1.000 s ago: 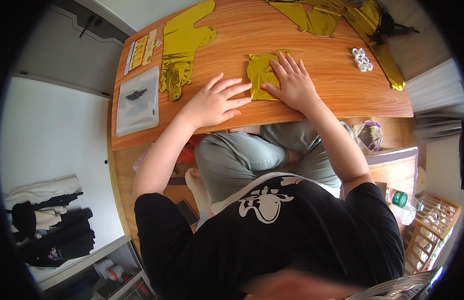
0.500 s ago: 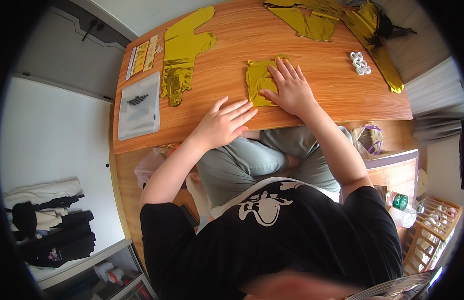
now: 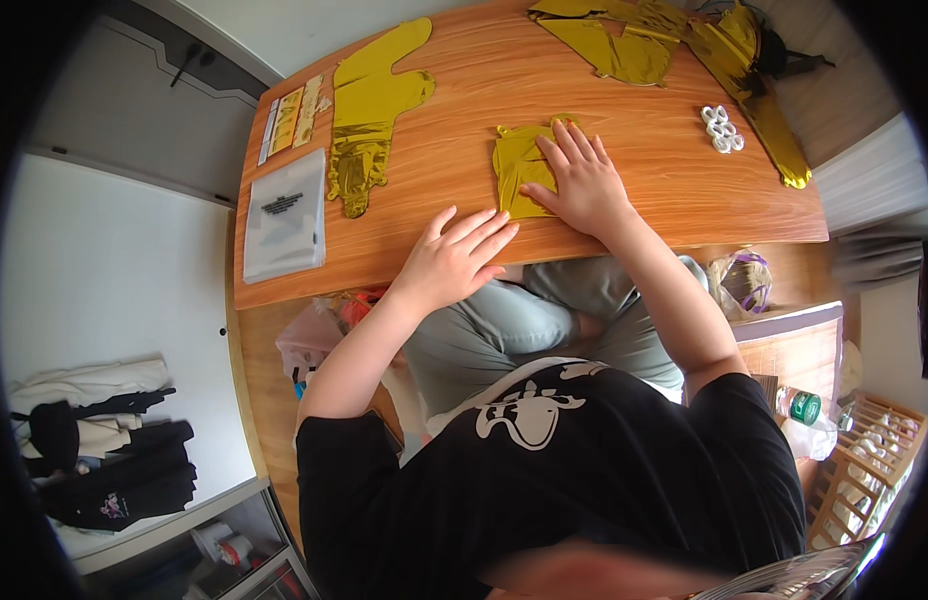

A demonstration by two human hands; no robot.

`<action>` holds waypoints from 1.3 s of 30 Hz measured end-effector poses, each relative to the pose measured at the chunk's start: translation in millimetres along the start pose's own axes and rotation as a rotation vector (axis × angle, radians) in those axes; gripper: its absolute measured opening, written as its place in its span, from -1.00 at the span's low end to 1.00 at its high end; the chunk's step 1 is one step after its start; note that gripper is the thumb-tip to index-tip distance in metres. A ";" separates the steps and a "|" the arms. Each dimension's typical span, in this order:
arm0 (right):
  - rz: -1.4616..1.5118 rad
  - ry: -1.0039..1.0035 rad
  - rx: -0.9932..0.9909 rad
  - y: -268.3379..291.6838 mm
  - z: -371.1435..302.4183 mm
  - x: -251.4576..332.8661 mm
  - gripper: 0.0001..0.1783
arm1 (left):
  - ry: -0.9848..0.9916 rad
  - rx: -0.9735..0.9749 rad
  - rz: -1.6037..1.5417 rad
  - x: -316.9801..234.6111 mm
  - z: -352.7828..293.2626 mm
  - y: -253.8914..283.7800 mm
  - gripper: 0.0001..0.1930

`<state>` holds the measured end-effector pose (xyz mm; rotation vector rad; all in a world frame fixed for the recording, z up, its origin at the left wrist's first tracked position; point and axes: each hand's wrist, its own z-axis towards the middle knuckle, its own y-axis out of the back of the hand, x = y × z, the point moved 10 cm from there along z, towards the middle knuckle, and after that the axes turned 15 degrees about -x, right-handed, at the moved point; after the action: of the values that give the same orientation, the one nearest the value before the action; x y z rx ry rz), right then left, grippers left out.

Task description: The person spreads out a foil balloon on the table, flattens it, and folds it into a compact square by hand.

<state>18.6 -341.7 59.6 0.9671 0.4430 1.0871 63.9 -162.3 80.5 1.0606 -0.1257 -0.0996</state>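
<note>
A seated person presses a folded gold foil piece (image 3: 520, 175) flat against the wooden tabletop (image 3: 624, 215), just above centre of the frame. The right hand (image 3: 582, 180) lies open, palm down and fingers spread, covering the right part of the foil; its fingertips point toward the upper edge of the frame and it grips nothing. The foil's long axis runs up and down in the frame, roughly in line with those fingers, and its uncovered part shows to the left of the hand.

The left hand (image 3: 454, 260) is also open and flat, fingers splayed, resting on bare wood near the tabletop's front edge. It sits below and to the left of the foil, near it but apart, with its fingertips aimed up and to the right, toward the foil's lower left corner. The right hand is therefore on the piece, while the left is the one with a gap to close.

Farther off, a long flattened gold foil shape (image 3: 369, 110) lies at upper left, beside a clear flat bag (image 3: 285, 215) and a strip of small sheets (image 3: 292, 118). More crumpled gold foil (image 3: 634, 45) fills the upper right, with a cluster of small white rings (image 3: 722, 128) just below it.
</note>
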 end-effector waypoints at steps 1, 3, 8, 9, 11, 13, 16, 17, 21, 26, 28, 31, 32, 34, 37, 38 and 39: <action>-0.004 0.002 0.005 -0.2 -0.5 -0.4 -0.08 | -0.002 -0.001 0.000 1.6 1.0 0.9 -0.36; -0.001 0.004 -0.001 -0.2 -1.1 -0.8 -0.08 | 0.083 0.027 -0.135 11.7 9.5 5.0 -0.37; 0.019 0.003 0.004 -2.7 -1.0 -3.5 -0.10 | 0.284 0.078 -0.241 33.4 62.7 -19.1 -0.28; 0.018 0.005 0.027 -5.1 -0.7 -3.3 -0.09 | 0.308 0.020 -0.256 37.2 74.2 -21.5 -0.22; 0.015 0.009 0.051 -8.2 -0.6 -1.9 -0.08 | 0.195 -0.036 -0.217 41.9 83.9 -39.2 -0.16; 0.045 -0.006 0.058 -9.1 -0.2 -1.2 -0.12 | 0.074 -0.094 -0.183 40.0 85.8 -49.3 -0.11; 0.037 -0.054 0.032 -12.0 -2.0 -10.2 -0.14 | 0.142 0.115 -0.155 54.2 77.2 -80.7 -0.07; 0.034 -0.060 0.035 -9.5 -1.5 -11.7 -0.14 | 0.138 0.118 -0.161 52.5 77.7 -80.6 -0.07; 0.362 -0.147 0.183 -2.6 9.6 -28.0 -0.12 | 0.106 0.207 -0.020 50.6 75.3 -87.1 -0.07; 0.329 0.066 0.319 17.1 8.6 -37.9 -0.02 | 0.105 0.208 -0.009 50.0 76.0 -86.9 -0.09; 0.328 0.096 0.469 16.5 3.2 -36.7 0.07 | 0.098 0.178 -0.022 51.3 73.1 -84.9 -0.08; 0.325 0.179 0.417 15.8 3.2 -45.1 0.15 | 0.060 0.103 -0.009 51.4 74.8 -84.4 -0.04; 0.325 0.175 0.419 14.8 2.7 -48.1 0.15 | 0.058 0.105 -0.012 49.6 77.0 -83.0 -0.04; 0.308 0.208 0.422 13.6 0.6 -51.0 0.22 | 0.016 0.156 0.122 47.3 80.0 -83.6 -0.04; 0.332 0.244 0.420 15.2 1.6 -48.7 0.25 | 0.026 0.145 0.069 50.0 78.4 -80.1 -0.03; 0.334 0.245 0.421 16.3 2.4 -47.3 0.25 | 0.027 0.146 0.070 50.6 77.5 -80.0 -0.03; 0.341 0.236 0.422 17.2 3.1 -45.9 0.26 | 0.026 0.143 0.070 50.8 76.8 -79.4 -0.03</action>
<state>-8.3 -381.7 69.1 1.3238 0.7393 1.4594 100.8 -274.3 50.9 1.1990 -0.1482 -0.0136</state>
